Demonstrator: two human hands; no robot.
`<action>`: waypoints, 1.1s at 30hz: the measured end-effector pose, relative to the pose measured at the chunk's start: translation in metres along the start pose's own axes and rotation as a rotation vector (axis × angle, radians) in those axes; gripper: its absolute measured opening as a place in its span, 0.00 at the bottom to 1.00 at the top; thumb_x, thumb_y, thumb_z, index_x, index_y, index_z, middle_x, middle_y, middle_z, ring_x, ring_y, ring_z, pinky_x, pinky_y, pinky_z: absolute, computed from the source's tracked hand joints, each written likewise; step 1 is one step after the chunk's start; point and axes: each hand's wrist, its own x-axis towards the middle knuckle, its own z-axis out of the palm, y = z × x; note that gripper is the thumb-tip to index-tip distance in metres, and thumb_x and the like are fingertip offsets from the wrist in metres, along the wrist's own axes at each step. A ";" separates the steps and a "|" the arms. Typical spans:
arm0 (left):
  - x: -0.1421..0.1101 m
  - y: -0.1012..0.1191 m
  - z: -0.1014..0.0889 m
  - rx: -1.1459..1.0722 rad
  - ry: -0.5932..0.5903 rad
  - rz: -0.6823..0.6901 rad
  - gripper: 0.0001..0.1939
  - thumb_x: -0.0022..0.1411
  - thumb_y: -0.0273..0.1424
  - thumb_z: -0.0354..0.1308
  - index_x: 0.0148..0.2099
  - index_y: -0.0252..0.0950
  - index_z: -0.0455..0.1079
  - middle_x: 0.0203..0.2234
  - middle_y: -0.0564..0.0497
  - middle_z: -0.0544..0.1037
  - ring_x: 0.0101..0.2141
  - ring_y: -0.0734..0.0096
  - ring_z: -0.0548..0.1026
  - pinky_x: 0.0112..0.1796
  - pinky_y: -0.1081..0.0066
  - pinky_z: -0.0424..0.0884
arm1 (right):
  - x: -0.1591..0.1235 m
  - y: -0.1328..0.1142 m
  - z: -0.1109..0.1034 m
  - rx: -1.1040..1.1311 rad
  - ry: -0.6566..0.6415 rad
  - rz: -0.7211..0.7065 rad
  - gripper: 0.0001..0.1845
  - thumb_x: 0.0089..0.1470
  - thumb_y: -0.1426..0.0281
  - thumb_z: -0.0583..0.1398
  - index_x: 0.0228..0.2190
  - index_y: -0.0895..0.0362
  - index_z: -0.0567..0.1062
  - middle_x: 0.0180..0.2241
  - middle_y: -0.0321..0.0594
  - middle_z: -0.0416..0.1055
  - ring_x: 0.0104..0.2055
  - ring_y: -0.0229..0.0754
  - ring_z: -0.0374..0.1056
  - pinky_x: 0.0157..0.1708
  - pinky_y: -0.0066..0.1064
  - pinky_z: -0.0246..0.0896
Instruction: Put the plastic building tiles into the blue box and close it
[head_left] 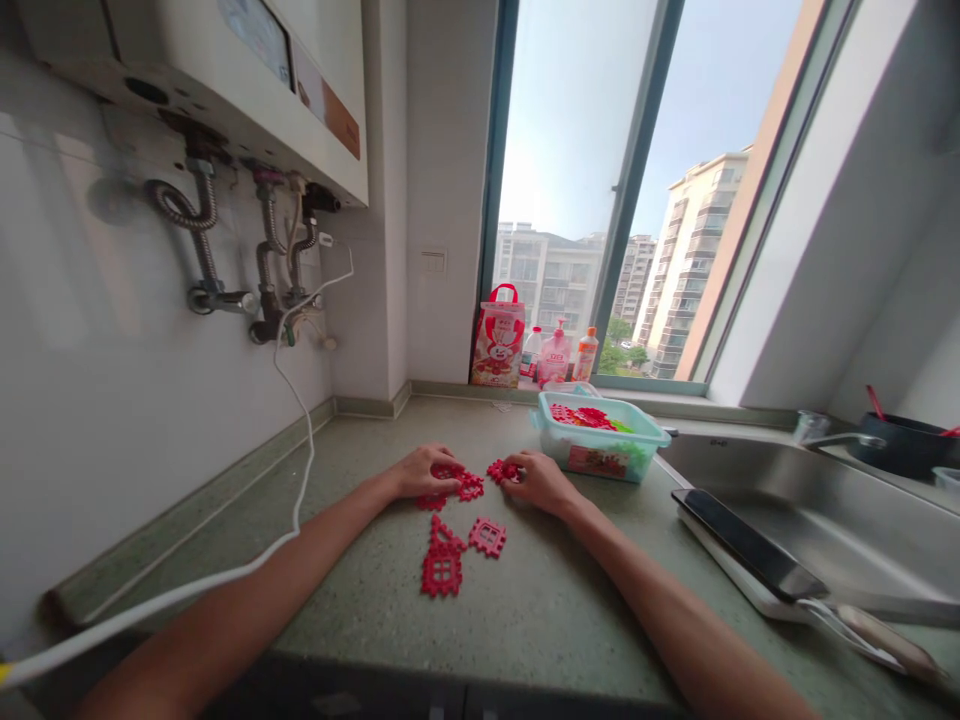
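Observation:
My left hand (pixel 421 472) is closed on joined red interlocking building blocks (pixel 469 487) resting on the green countertop (pixel 375 620). A short gap to the right, the fingers of my right hand (pixel 541 482) pinch another red interlocking building block (pixel 495 470), partly hidden by the fingers. Nearer the front lies a red square window block (pixel 441 574), with a triangular red block (pixel 444 536) touching its far edge. A separate red window block (pixel 488 537) lies flat to their right.
Behind my right hand stands a pale turquoise tub (pixel 637 440) of red and green pieces. A sink (pixel 810 480) is at right, with a dark rectangular pan (pixel 750 540) at its edge. A white cable (pixel 304 480) hangs along the left. Bottles (pixel 555 355) and a red bag (pixel 499 345) line the windowsill.

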 end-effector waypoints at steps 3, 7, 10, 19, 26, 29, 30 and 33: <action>0.002 0.006 0.004 0.030 0.030 -0.041 0.22 0.63 0.48 0.64 0.52 0.42 0.82 0.44 0.46 0.80 0.46 0.61 0.78 0.51 0.67 0.69 | -0.004 0.002 -0.008 -0.003 0.069 0.011 0.10 0.55 0.64 0.66 0.39 0.53 0.83 0.38 0.42 0.80 0.39 0.47 0.74 0.44 0.34 0.67; 0.003 0.007 0.006 0.069 0.073 -0.097 0.22 0.63 0.50 0.64 0.50 0.40 0.82 0.43 0.46 0.80 0.45 0.60 0.77 0.49 0.67 0.69 | -0.002 -0.004 -0.020 -0.002 0.260 -0.077 0.12 0.56 0.67 0.65 0.42 0.52 0.82 0.43 0.43 0.79 0.45 0.48 0.75 0.49 0.38 0.69; 0.003 0.004 0.006 0.060 0.080 -0.105 0.23 0.63 0.51 0.63 0.50 0.40 0.82 0.43 0.45 0.80 0.46 0.59 0.77 0.50 0.66 0.69 | 0.001 -0.005 -0.039 -0.077 0.467 -0.184 0.11 0.58 0.66 0.64 0.44 0.52 0.81 0.46 0.44 0.78 0.49 0.49 0.72 0.53 0.42 0.68; 0.005 -0.002 0.008 0.050 0.067 -0.085 0.26 0.64 0.53 0.61 0.52 0.40 0.81 0.44 0.44 0.80 0.47 0.58 0.76 0.51 0.65 0.68 | -0.008 0.048 -0.097 -0.322 0.886 0.056 0.16 0.61 0.61 0.62 0.47 0.56 0.81 0.51 0.49 0.77 0.53 0.53 0.69 0.58 0.50 0.63; 0.005 0.001 0.007 0.064 0.060 -0.069 0.25 0.64 0.53 0.60 0.51 0.39 0.81 0.43 0.44 0.80 0.45 0.58 0.77 0.49 0.65 0.69 | -0.004 0.014 -0.065 -0.191 0.563 -0.090 0.13 0.63 0.65 0.60 0.46 0.50 0.82 0.53 0.44 0.76 0.55 0.51 0.70 0.59 0.46 0.65; 0.006 0.002 0.009 0.074 0.090 -0.079 0.24 0.63 0.52 0.61 0.46 0.38 0.81 0.40 0.45 0.81 0.43 0.58 0.78 0.47 0.65 0.71 | -0.002 -0.018 -0.024 -0.035 0.204 -0.189 0.15 0.65 0.62 0.61 0.51 0.49 0.79 0.51 0.42 0.78 0.54 0.47 0.72 0.58 0.40 0.66; 0.007 0.001 0.009 0.085 0.113 -0.092 0.23 0.62 0.51 0.62 0.45 0.38 0.81 0.39 0.46 0.82 0.43 0.58 0.78 0.47 0.65 0.71 | -0.001 -0.027 -0.010 -0.015 0.143 -0.153 0.19 0.64 0.60 0.62 0.55 0.50 0.77 0.51 0.43 0.78 0.54 0.48 0.73 0.57 0.41 0.66; 0.009 -0.002 0.008 0.141 0.244 -0.171 0.20 0.58 0.49 0.64 0.42 0.38 0.80 0.39 0.46 0.82 0.43 0.57 0.78 0.48 0.64 0.71 | 0.003 -0.043 0.023 -0.003 0.005 -0.039 0.37 0.58 0.51 0.67 0.63 0.51 0.69 0.53 0.47 0.77 0.54 0.51 0.72 0.56 0.43 0.67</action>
